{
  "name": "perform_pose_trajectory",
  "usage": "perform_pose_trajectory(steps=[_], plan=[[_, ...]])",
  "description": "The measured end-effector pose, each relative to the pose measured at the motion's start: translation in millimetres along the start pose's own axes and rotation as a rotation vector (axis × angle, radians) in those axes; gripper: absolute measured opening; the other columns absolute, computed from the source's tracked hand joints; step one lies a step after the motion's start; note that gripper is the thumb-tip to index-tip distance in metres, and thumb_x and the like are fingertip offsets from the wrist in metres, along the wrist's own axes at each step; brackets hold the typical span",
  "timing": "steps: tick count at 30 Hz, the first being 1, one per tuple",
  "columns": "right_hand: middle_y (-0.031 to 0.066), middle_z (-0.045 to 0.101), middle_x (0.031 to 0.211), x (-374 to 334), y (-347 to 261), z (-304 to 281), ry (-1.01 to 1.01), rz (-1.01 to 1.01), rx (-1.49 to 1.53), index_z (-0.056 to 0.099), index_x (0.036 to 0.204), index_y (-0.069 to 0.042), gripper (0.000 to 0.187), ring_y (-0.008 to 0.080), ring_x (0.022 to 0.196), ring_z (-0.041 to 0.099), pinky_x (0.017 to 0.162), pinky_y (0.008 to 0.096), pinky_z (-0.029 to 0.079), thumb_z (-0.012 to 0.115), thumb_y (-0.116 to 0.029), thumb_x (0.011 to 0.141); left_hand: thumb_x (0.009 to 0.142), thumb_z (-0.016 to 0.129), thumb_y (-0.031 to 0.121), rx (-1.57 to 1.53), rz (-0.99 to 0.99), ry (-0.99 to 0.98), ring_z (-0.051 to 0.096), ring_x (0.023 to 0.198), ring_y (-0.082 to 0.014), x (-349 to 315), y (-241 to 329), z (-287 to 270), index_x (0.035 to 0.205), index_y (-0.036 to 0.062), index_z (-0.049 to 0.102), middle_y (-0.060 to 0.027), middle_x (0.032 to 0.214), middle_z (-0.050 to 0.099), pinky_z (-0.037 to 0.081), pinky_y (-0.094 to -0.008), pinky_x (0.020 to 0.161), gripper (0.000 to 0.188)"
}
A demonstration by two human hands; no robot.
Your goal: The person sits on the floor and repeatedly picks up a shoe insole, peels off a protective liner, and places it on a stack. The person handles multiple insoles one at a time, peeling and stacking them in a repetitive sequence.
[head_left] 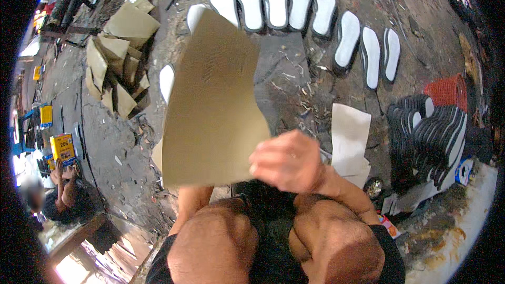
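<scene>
A large tan sheet [215,100] with a curved right edge is held up in front of me, above the floor. My right hand [289,162], slightly blurred, has its fingers closed on the sheet's lower right edge. My left forearm [193,202] rises behind the sheet's lower left part; the sheet hides my left hand and its fingers. Beyond the sheet, several white-topped black shoe soles [275,2] lie in an arc on the floor. The sheet partly covers the soles at the left of the arc. A cream-coloured piece of sheet [350,134] lies right of my right hand.
A pile of tan sheet pieces [118,52] lies at the far left. Stacked black-and-white soles [436,137] stand at the right, by a red basket [447,90]. A yellow box [63,147] and another person [66,194] are at the left. Scraps litter the floor [131,152].
</scene>
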State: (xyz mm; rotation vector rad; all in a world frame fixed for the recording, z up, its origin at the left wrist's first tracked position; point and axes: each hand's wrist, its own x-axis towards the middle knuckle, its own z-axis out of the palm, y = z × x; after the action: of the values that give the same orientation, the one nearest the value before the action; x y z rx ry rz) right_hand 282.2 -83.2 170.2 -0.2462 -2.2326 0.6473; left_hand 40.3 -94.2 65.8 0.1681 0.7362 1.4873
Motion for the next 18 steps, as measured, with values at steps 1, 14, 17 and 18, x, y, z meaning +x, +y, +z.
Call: perform_pose_trajectory(steps=[1,14,17,18], plan=[[-0.0028,0.07,0.111,2,-6,-4,-0.119,-0.081,-0.092,0.07,0.101,-0.018,0.024,0.018,0.103,0.067,0.08,0.032,0.054,0.074,-0.017,0.078,0.104,0.049,0.041,-0.073,-0.007,-0.156,0.058,0.12,-0.0287,22,1,7,0.143,0.0105,0.053,-0.0133,0.135,0.06,0.041,-0.0497,0.108,0.049],[0.0141,0.062,0.132,77,58,-45,0.121,0.515,0.07,0.059,0.134,0.0,0.063,0.0215,0.116,0.06,0.089,0.0347,0.052,0.084,-0.021,0.081,0.104,0.047,0.048,-0.072,0.236,-0.385,0.054,0.129,-0.0314,8,15,85,0.147,0.0099,0.047,-0.0187,0.14,0.055,0.043,-0.0517,0.109,0.057],[0.011,0.066,0.123,77,63,-32,0.08,0.509,0.053,0.059,0.133,-0.002,0.062,0.0185,0.107,0.063,0.087,0.0318,0.051,0.086,-0.014,0.078,0.104,0.046,0.05,0.009,0.295,-0.337,0.053,0.131,-0.0317,-11,11,94,0.148,0.0088,0.045,-0.02,0.142,0.054,0.044,-0.0516,0.109,0.059],[0.0095,0.068,0.119,77,60,-32,0.136,0.427,0.033,0.059,0.132,-0.002,0.062,0.017,0.104,0.064,0.086,0.0307,0.051,0.086,-0.011,0.078,0.104,0.046,0.05,0.034,0.314,-0.328,0.052,0.132,-0.0318,-15,13,95,0.148,0.0084,0.044,-0.0205,0.142,0.054,0.044,-0.0516,0.109,0.06]])
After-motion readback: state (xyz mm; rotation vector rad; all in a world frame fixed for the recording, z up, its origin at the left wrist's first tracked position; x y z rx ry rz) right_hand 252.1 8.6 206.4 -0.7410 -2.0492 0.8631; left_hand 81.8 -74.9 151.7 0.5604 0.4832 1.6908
